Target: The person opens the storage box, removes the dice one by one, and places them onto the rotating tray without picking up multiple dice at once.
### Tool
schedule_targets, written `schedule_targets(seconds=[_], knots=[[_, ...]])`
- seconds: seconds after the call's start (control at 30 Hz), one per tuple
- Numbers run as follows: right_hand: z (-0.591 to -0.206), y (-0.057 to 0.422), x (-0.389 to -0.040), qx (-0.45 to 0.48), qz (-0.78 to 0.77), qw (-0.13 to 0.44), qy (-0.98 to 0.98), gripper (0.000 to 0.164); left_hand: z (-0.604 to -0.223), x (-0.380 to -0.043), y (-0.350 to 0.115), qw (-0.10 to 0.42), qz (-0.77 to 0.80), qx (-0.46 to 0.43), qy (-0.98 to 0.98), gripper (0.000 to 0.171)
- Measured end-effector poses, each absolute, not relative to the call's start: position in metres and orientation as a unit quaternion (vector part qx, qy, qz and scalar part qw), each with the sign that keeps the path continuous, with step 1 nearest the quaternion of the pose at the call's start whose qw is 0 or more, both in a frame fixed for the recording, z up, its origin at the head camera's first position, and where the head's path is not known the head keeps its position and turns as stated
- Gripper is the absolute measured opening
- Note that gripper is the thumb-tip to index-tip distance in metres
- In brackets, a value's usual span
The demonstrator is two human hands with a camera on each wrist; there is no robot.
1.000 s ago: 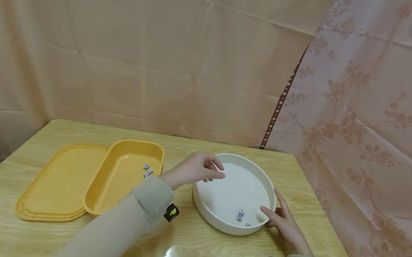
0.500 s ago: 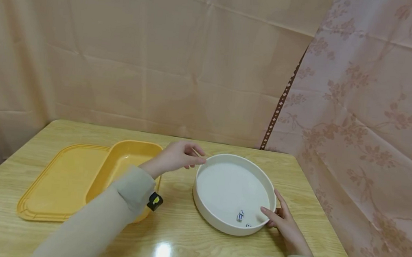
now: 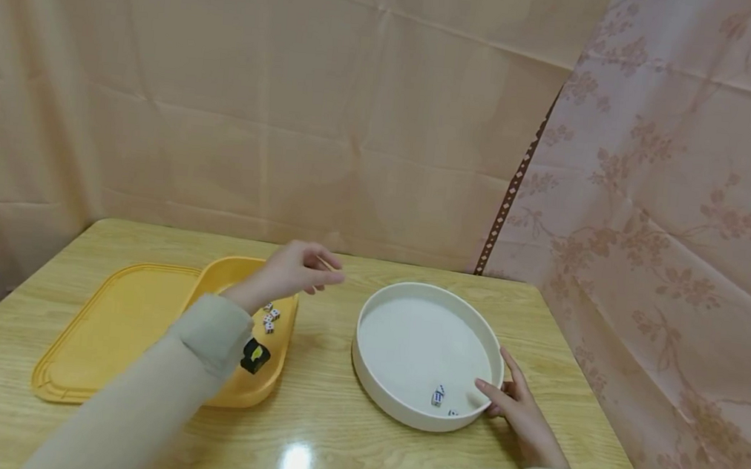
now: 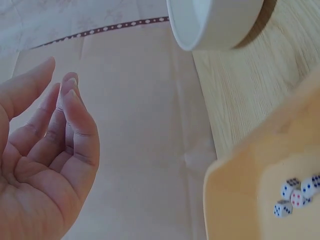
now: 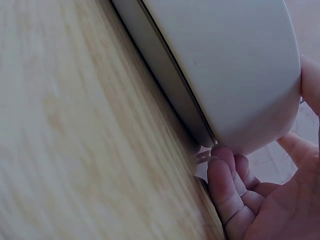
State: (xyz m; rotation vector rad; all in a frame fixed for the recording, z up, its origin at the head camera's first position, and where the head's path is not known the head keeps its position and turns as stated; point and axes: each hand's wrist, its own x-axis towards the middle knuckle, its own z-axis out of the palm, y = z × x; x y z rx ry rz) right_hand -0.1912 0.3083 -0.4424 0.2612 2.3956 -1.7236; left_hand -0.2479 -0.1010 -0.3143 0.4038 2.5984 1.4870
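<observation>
Currently left hand (image 3: 292,268) is above yellow box (image 3: 270,370), fingers loosely bent, nothing visible between; right hand (image 3: 524,411) grips white tray (image 3: 416,335) by rim, on table (image 3: 356,460). Tray looks stiff. Dice (image 3: 437,398) inside, near side: probably light, hard; pinch opposite faces.

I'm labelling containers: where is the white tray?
In the head view, the white tray lies right of the yellow box, the right hand gripping its right edge.
</observation>
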Motion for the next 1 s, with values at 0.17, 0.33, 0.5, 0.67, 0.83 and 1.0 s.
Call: schedule_targets(seconds=[0.17,0.33,0.5,0.67,0.83,1.0], knots=[[-0.442,0.308,-0.191,0.088,-0.580,0.088,0.805,0.091,-0.315,-0.249,-0.113,0.053,0.486,0.123,0.864,0.032],[-0.442,0.308,-0.191,0.088,-0.580,0.088,0.805,0.090,-0.318,-0.249,-0.124,0.048,0.484,0.115,0.866,0.033],[-0.442,0.308,-0.191,0.084,-0.580,0.088,0.805,0.090,-0.323,-0.249,-0.133,0.053,0.496,0.104,0.861,0.036],[-0.442,0.308,-0.191,0.085,-0.580,0.088,0.805,0.089,-0.328,-0.248,-0.142,0.053,0.501,0.094,0.859,0.038],[-0.442,0.308,-0.191,0.086,-0.578,0.091,0.807,0.088,-0.333,-0.248,-0.149,0.052,0.507,0.087,0.856,0.041],[-0.442,0.308,-0.191,0.088,-0.579,0.091,0.805,0.089,-0.339,-0.249,-0.156,0.049,0.514,0.081,0.852,0.043]])
